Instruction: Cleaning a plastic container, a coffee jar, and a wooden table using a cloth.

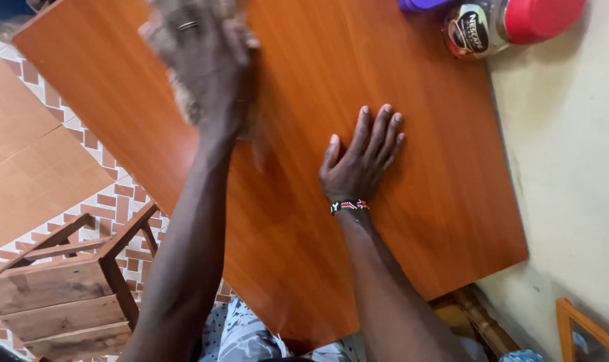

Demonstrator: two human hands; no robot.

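My left hand, with a ring on one finger, presses a blurred grey-brown cloth onto the orange-brown wooden table top near its far left part. The hand and cloth are smeared by motion. My right hand lies flat on the middle of the table with fingers together, holding nothing. A beaded black, red and white bracelet circles that wrist.
A glass jar with a red lid lies at the table's far right corner beside a purple thing. A cream wall runs along the right. A wooden stool stands on the patterned tile floor at lower left.
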